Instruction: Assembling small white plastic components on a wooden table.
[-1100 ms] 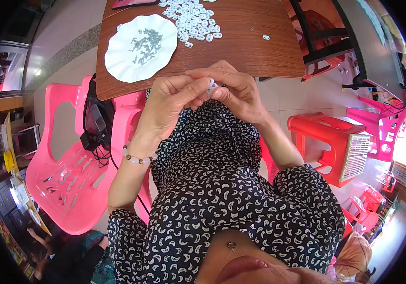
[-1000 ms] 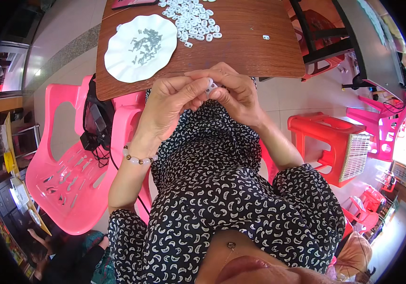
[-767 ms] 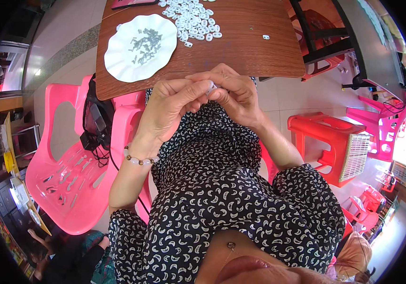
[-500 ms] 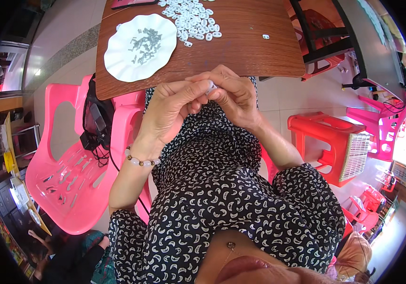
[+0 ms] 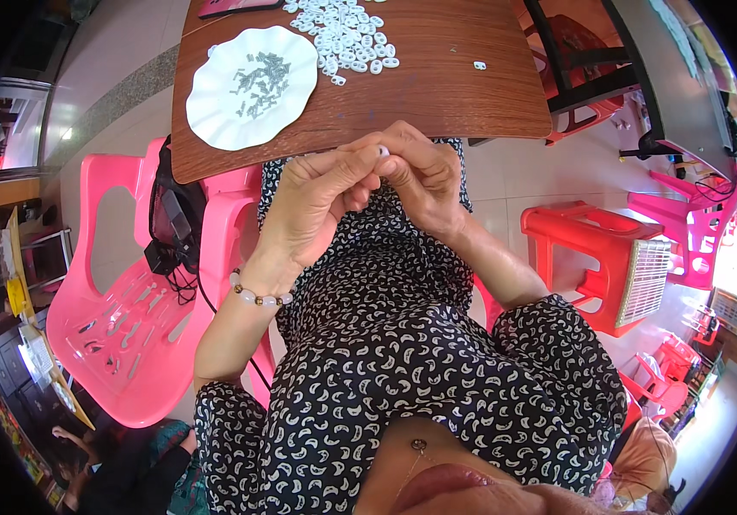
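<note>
My left hand (image 5: 321, 193), with a beaded bracelet at its wrist, and my right hand (image 5: 424, 176) meet at the table's near edge, above my lap. Both are closed, thumbs and fingertips pinching one small white plastic piece (image 5: 383, 152) between them. Most of it is hidden by the fingers. Beyond the left hand, a white wavy-rimmed plate (image 5: 209, 107) bears many tiny grey pins (image 5: 263, 81). A heap of white oval two-holed pieces (image 5: 347, 39) lies to the right of the plate. One such piece (image 5: 480, 65) lies apart on the right.
The brown wooden table (image 5: 437, 99) has a pink flat item (image 5: 231, 7) at its far edge. A pink chair (image 5: 119, 343) with a black bag (image 5: 175, 210) stands left. At right are red stools (image 5: 591, 257) and a dark-framed table (image 5: 686, 94). Someone's dark-clothed body (image 5: 132, 472) shows lower left.
Both hands stay together at the table edge. The fingers have shifted slightly around the white piece, and less of it shows now. The whole view has moved a little.
</note>
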Demonstrator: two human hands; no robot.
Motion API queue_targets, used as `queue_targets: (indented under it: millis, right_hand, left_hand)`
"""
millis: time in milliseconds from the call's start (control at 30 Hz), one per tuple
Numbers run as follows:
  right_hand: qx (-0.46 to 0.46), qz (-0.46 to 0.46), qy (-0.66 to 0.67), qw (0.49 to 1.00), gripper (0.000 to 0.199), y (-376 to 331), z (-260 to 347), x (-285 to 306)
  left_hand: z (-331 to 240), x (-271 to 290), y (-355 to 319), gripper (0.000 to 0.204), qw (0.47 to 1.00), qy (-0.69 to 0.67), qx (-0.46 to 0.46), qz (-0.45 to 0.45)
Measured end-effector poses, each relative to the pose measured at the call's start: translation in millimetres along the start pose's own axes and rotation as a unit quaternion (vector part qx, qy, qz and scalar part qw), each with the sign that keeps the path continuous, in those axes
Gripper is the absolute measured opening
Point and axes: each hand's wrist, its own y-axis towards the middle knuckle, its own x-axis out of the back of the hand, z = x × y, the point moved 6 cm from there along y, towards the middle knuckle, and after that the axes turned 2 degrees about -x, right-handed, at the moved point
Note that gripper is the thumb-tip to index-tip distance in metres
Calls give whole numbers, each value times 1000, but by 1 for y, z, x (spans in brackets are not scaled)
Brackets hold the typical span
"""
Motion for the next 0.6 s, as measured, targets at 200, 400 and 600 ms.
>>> queue_targets:
  millis: [200, 400, 600]
  right_hand:
    - [-31, 88, 103, 990, 38, 5, -24, -4]
    - [-63, 131, 105, 984, 40, 7, -27, -2]
    - [-66, 135, 109, 983, 40, 6, -29, -3]
  left_hand:
    - [-1, 8, 6, 29, 998, 37, -41, -22]
    - [-6, 9, 7, 32, 987, 115, -106, -33]
    - [-2, 15, 10, 29, 988, 114, -94, -42]
